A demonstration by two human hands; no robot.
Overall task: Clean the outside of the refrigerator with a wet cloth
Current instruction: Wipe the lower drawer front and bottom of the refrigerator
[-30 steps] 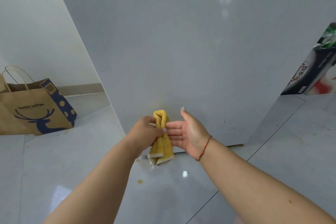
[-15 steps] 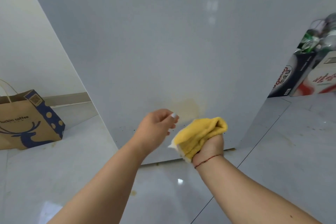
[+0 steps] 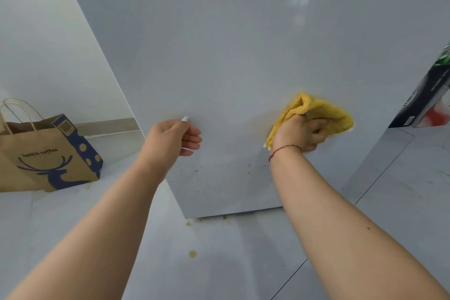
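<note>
- Our right hand (image 3: pixel 298 133) grips the bunched yellow terry cloth (image 3: pixel 319 112), fingers curled into it, pressing it against the pale grey glossy refrigerator side (image 3: pixel 231 44).
- The cloth's long axis runs sideways, spilling beyond the fingers up and to the right.
- Our left hand (image 3: pixel 174 140), well left of it, holds nothing, fingers loosely curled.

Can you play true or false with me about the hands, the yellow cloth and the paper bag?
1. The right hand holds the yellow cloth. True.
2. The left hand holds the cloth too. False: it holds nothing.
3. The cloth lies on the floor. False: it is against the refrigerator.
4. A brown paper bag stands on the floor at the left. True.
5. Small dark specks dot the refrigerator's lower part. True.
</note>
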